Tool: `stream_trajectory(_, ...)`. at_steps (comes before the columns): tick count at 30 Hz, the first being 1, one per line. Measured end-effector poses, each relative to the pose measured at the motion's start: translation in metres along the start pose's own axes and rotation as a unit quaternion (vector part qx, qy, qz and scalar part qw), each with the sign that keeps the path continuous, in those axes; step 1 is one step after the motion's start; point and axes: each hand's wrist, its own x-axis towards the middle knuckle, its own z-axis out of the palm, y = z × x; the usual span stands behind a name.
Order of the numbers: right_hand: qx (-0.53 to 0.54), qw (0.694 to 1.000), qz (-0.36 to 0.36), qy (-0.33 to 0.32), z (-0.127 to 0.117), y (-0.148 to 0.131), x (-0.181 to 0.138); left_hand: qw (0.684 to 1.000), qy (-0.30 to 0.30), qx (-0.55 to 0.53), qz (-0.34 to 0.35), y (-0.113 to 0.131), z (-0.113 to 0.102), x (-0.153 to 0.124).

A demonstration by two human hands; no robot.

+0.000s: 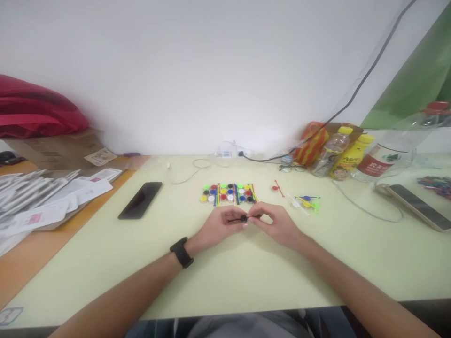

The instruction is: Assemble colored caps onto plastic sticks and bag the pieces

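Note:
My left hand (219, 229) and my right hand (276, 224) meet over the pale yellow table (246, 272). Both pinch a thin black stick with a small black disc (243, 218) on it, the left at one end, the right at the other. Just beyond them lies a neat block of coloured discs and sticks (229, 193). A red disc with a red stick (277, 188) lies to the right of the block. Further right is a loose pile of yellow, green, blue and white pieces (306, 202). A black band sits on my left wrist.
A black phone (140, 200) lies at left, a second phone (417, 205) at right. Bottles (347, 157) and glasses (292, 167) stand at the back right, cables run along the wall. Stacked white packets (42, 197) cover the orange table at left.

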Motion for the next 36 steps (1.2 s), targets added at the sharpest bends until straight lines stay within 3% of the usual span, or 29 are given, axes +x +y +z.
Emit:
stream_trajectory(6,-0.104,0.986,-0.121,0.048,0.005,0.002,-0.004,0.998,-0.031,-0.045,-0.032,0.003,-0.003,0.0)
stream_trajectory(13,-0.182,0.946,-0.268,0.03,0.005,0.003,-0.002,0.996,-0.045,-0.057,-0.042,0.01,-0.004,0.0)
stream_trajectory(16,-0.203,0.934,-0.294,0.026,0.005,0.003,-0.004,0.997,-0.048,-0.054,-0.032,0.012,-0.004,-0.001)
stream_trajectory(19,-0.174,0.95,-0.26,0.024,0.005,0.002,-0.005,0.997,-0.031,-0.065,-0.023,0.012,-0.003,-0.001)
stream_trajectory(23,-0.093,0.986,-0.134,0.039,0.003,-0.002,-0.002,0.998,0.01,-0.059,0.003,0.01,-0.003,-0.001)
stream_trajectory(27,-0.045,0.998,-0.034,0.016,0.001,-0.004,0.001,0.998,0.05,0.005,0.038,0.006,-0.001,-0.001)
stream_trajectory(36,-0.041,0.999,0.0,-0.009,-0.007,-0.003,0.002,0.984,0.07,0.127,0.104,-0.002,0.002,-0.004)
